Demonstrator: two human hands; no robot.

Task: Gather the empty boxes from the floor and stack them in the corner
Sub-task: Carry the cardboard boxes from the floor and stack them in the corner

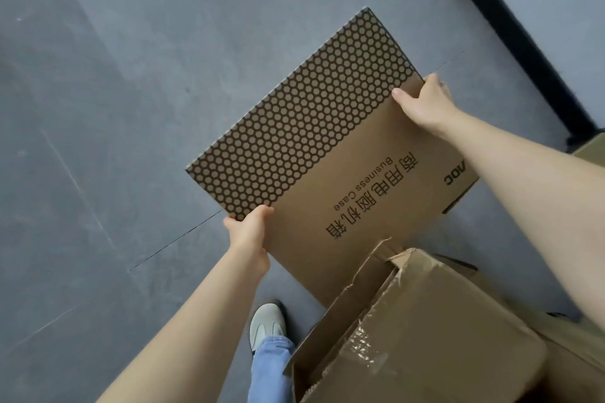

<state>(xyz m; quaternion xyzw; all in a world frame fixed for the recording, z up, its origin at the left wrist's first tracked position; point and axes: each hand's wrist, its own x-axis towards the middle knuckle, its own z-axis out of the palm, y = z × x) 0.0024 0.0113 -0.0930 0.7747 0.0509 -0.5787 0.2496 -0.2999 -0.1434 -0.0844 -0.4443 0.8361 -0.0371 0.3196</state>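
Nearest, a torn open box (422, 334) sits low right beside a grey shoe (266, 324), while beyond it the left hand (250, 235) and right hand (425, 101) each curl round opposite edges of a printed flat box (327, 154) held above the grey floor (114, 108).

box (327, 154): "Business Case" | "商用电脑机箱" | "AOC", partly hidden

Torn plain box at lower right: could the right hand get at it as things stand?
Probably not right away. The right hand grips the far edge of the printed box, as the left hand does the near edge. The torn box lies under the right forearm, with nothing over it, so releasing comes first.
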